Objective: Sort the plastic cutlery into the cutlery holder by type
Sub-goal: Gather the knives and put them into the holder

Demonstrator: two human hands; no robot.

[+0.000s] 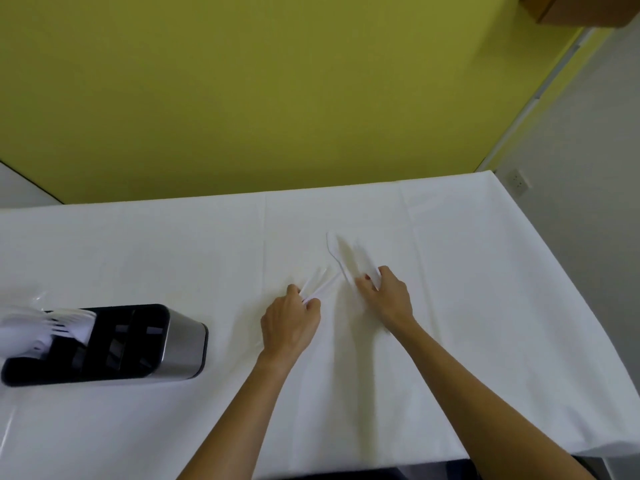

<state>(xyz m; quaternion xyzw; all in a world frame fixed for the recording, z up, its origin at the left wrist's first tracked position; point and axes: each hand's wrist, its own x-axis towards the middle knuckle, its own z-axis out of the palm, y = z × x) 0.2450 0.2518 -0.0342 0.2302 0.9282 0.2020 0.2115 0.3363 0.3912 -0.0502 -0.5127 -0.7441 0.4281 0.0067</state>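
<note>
Black-and-steel oblong cutlery holder (114,344), far left on the white-clothed table (485,271) — white plastic forks (55,327) already stand in its end compartment, the rest apparently vacant; outstanding — thin white plastic handles (320,283) pinched in my left hand (291,323), long white plastic utensils (335,252) gripped by my right hand (384,296), types unclear.

Both bare forearms reach forward from bottom edge, converging toward centre. Left hand (291,323) palm down, knuckles up, thumb and fingertips pinching thin white handles (320,289). Right hand (384,299) near it, not touching, palm down, fingers curled round ends of white pieces (341,261)
</note>
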